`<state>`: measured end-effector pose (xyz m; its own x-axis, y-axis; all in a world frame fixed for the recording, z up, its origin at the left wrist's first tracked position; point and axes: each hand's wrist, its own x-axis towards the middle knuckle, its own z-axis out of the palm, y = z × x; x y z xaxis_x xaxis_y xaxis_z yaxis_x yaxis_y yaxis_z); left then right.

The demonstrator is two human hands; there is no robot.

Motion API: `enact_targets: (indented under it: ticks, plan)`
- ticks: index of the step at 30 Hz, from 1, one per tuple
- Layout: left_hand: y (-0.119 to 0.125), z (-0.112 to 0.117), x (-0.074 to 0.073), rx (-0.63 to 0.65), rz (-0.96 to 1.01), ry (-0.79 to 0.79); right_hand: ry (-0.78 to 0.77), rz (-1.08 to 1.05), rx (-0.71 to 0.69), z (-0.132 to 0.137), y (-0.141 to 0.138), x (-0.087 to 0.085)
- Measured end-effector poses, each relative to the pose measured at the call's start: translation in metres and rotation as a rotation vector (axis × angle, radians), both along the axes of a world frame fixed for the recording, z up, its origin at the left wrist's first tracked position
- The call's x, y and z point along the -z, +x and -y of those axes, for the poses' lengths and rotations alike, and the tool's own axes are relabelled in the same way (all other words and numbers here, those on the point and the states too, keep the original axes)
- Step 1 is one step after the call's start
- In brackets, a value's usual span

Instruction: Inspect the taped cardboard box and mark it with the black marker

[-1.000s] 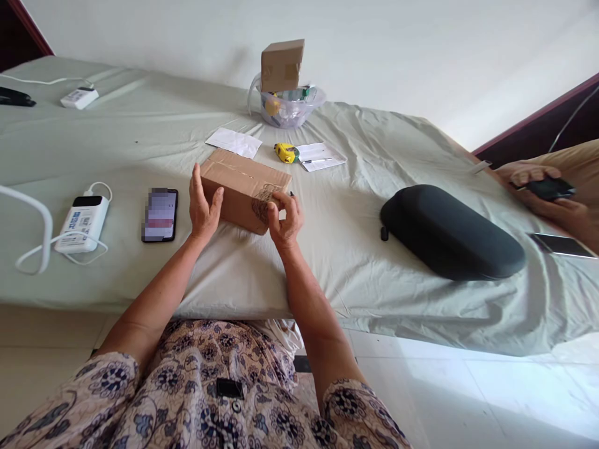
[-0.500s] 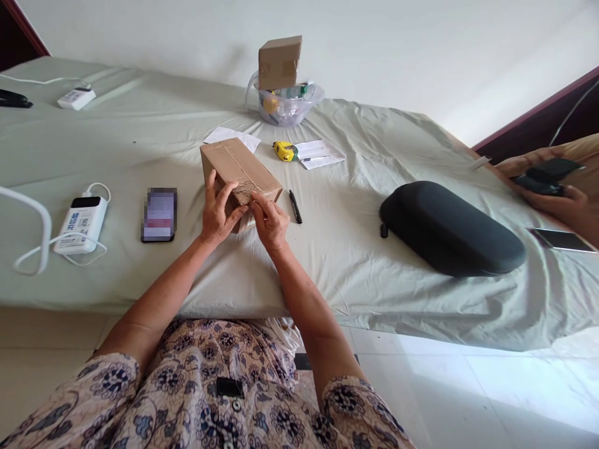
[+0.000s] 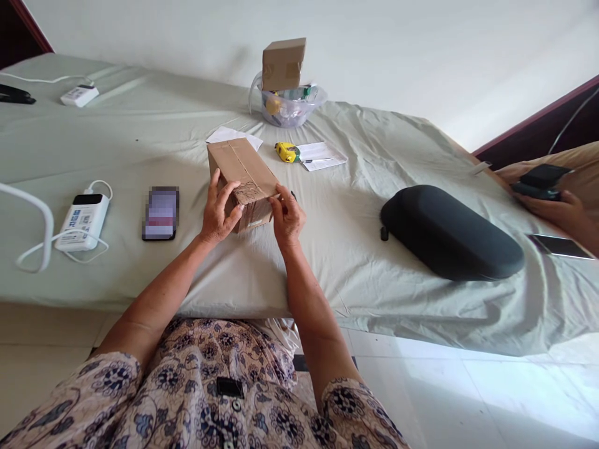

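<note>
A taped brown cardboard box (image 3: 241, 171) rests on the pale green sheet (image 3: 140, 137), its long side pointing away from me. My left hand (image 3: 219, 215) grips its near left corner, thumb on top. My right hand (image 3: 287, 218) holds the near right corner with its fingertips. A black pen lies just behind my right hand, mostly hidden.
A phone (image 3: 160, 213) and a white power bank (image 3: 82, 221) with cable lie to the left. A black hard case (image 3: 452, 234) sits to the right. Papers (image 3: 321, 156), a yellow tape measure (image 3: 286, 151) and a bowl (image 3: 292, 106) under a small box stand behind. Another person's hand (image 3: 556, 209) holds a dark device.
The box has been turned from lying crosswise to pointing lengthwise away from me. My right hand has shifted from the front face to the near right corner, covering the pen.
</note>
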<state>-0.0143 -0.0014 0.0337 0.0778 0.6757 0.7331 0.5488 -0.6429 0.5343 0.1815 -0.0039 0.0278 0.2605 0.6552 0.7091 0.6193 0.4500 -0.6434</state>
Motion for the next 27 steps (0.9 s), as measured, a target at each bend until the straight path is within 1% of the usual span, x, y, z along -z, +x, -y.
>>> enact_targets:
  ticks: [3, 6, 9, 11, 14, 17, 19, 23, 25, 27]
  plan:
    - [-0.003, -0.002, 0.002, 0.042, 0.030, -0.018, -0.053, -0.062, 0.024, -0.001, 0.005, 0.000]
    - [-0.005, -0.004, 0.004, 0.068, 0.048, -0.021, -0.093, -0.067, -0.003, -0.002, 0.008, 0.000]
    - [-0.005, -0.003, 0.003, 0.031, 0.077, 0.002, -0.144, -0.020, -0.078, -0.003, 0.007, 0.001]
    - [-0.006, -0.003, 0.002, -0.003, 0.127, -0.010, -0.199, 0.035, -0.136, -0.004, 0.006, 0.003]
    - [-0.009, -0.005, 0.001, -0.055, 0.266, -0.097, -0.281, 0.132, -0.199, -0.008, 0.005, 0.009]
    - [-0.013, -0.010, 0.002, -0.100, 0.398, -0.168, -0.362, 0.201, -0.219, -0.012, 0.005, 0.017]
    - [-0.016, -0.013, 0.003, -0.114, 0.448, -0.196, -0.412, 0.217, -0.237, -0.014, 0.007, 0.022]
    - [-0.020, -0.021, 0.011, -0.078, 0.528, -0.295, -0.430, 0.182, -0.297, -0.016, 0.008, 0.025]
    - [-0.020, -0.025, 0.016, -0.034, 0.624, -0.380, -0.402, 0.147, -0.311, -0.014, 0.007, 0.022]
    - [-0.017, -0.028, 0.024, 0.010, 0.760, -0.481, -0.362, 0.112, -0.315, -0.011, 0.004, 0.019]
